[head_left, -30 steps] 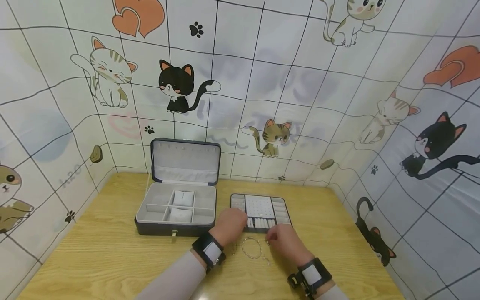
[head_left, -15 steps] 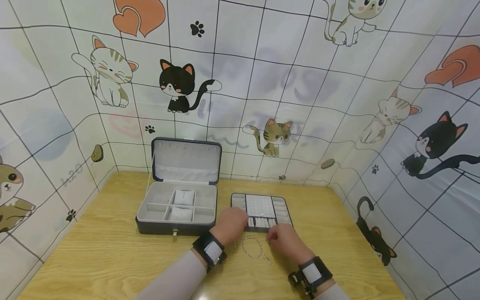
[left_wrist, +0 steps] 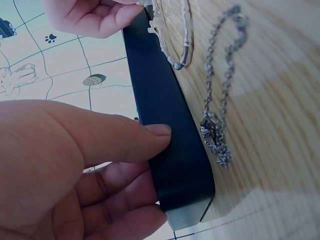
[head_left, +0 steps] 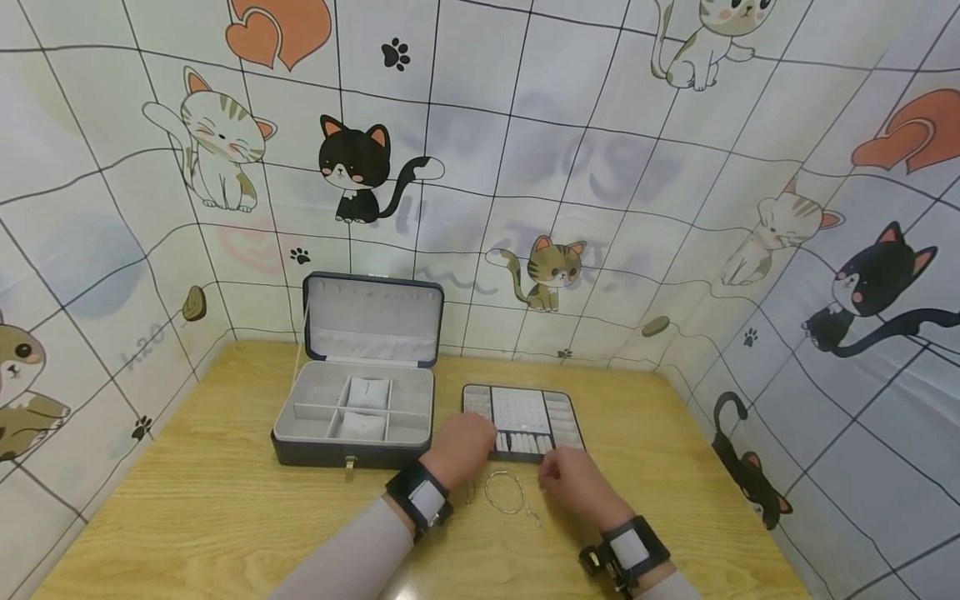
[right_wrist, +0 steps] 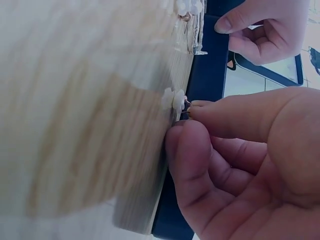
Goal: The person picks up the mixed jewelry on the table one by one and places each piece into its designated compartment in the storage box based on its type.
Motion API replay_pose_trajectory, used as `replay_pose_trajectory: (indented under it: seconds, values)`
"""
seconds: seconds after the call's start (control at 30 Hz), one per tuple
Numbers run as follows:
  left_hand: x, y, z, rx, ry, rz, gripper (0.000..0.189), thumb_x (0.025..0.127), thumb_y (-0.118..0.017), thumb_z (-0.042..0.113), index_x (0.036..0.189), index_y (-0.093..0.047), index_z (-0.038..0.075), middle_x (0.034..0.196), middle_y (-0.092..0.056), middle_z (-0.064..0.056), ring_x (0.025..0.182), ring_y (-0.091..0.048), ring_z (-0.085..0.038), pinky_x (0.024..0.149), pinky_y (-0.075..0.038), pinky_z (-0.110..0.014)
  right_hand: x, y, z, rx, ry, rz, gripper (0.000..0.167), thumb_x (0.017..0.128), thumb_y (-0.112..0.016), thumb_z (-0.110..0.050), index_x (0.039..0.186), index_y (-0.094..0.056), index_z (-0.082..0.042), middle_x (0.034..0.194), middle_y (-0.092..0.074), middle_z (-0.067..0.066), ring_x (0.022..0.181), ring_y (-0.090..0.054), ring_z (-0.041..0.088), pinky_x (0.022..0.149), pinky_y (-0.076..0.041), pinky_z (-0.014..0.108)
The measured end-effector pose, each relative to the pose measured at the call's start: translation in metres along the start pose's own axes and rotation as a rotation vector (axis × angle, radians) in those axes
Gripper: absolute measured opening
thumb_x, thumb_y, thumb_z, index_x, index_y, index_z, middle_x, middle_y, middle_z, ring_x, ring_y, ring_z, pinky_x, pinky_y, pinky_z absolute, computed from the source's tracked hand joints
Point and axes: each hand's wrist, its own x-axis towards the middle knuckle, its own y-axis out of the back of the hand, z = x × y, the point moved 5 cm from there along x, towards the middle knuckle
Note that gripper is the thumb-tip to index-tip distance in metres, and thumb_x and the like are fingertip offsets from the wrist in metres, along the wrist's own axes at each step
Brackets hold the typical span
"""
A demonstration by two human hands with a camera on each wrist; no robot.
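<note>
My left hand [head_left: 461, 446] grips the front left corner of a dark jewelry tray [head_left: 517, 457]. Its thumb presses the tray's navy side [left_wrist: 175, 175] in the left wrist view, with the other fingers behind. In front of the tray, my right hand [head_left: 581, 483] pinches the thin hook of an earring [right_wrist: 179, 100] with a white flower between thumb and forefinger. A gold bracelet [head_left: 487, 493] lies on the table between the hands. A chain bracelet [left_wrist: 227, 75] lies beside it, below the left hand. Another small dangling piece [head_left: 534, 517] lies right of the gold bracelet.
A dark jewelry box [head_left: 330, 454] stands with its lid up on the left, holding two white cushions [head_left: 367, 393] in its compartments. The tray has a white pad [head_left: 517, 408], ring rolls and side slots. A cat-print cloth [head_left: 480, 150] closes off the back and sides.
My right hand has shifted slightly to the right, away from the gold bracelet. The left hand stays on the tray corner.
</note>
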Motion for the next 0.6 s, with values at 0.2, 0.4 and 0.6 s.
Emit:
replay_pose_trajectory:
  seconds: [0.2, 0.4, 0.6]
  values:
    - [0.001, -0.001, 0.0, -0.004, 0.012, 0.006, 0.008, 0.094, -0.075, 0.015, 0.087, -0.076, 0.018, 0.074, -0.07, 0.002, 0.067, -0.06, -0.013, 0.055, -0.051, -0.032, -0.002, 0.002, 0.005, 0.011, -0.026, 0.043, 0.015, 0.087, -0.078, -0.006, 0.083, -0.07, -0.017, 0.081, -0.066, -0.007, 0.071, -0.056, 0.008, 0.063, -0.048, 0.024]
    - [0.0, 0.0, 0.0, -0.007, 0.015, -0.012, 0.007, 0.094, -0.075, 0.016, 0.087, -0.076, 0.019, 0.074, -0.069, 0.002, 0.066, -0.058, -0.013, 0.054, -0.05, -0.032, -0.003, 0.007, 0.007, 0.025, -0.042, 0.091, 0.014, 0.084, -0.08, -0.005, 0.081, -0.072, -0.017, 0.079, -0.066, -0.008, 0.073, -0.057, 0.009, 0.066, -0.05, 0.025]
    - [0.001, -0.001, 0.0, -0.018, 0.018, -0.021, 0.006, 0.093, -0.076, 0.016, 0.088, -0.076, 0.018, 0.074, -0.069, 0.003, 0.066, -0.057, -0.013, 0.055, -0.049, -0.031, -0.005, 0.01, 0.01, 0.109, -0.09, 0.104, 0.016, 0.084, -0.078, -0.004, 0.08, -0.072, -0.018, 0.079, -0.067, -0.007, 0.076, -0.058, 0.011, 0.07, -0.05, 0.028]
